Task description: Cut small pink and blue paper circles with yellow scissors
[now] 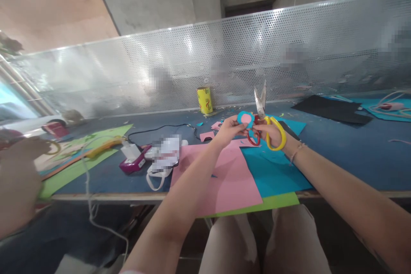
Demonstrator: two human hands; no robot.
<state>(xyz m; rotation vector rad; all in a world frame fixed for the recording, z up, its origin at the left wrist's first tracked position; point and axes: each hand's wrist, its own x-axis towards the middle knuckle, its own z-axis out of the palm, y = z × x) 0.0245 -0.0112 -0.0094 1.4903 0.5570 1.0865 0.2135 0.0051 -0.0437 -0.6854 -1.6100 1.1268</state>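
Fingers (240, 127) pinch a pink-centred paper disc (246, 119) beside metal-bladed scissors (260, 110).

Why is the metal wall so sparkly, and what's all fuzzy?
In the head view, lights seem to glare off the perforated panel; in the head view, another person's arm at the left edge looks blurred; in the head view, the scissors look clearer.

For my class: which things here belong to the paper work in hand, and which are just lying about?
Belongs to the job: blue-and-pink paper disc, in the left hand; scissors, in the right hand; probably the pink sheet and blue sheet beneath.

Just lying about, it seems: yellow container; purple socket block; white cable; black sheet.
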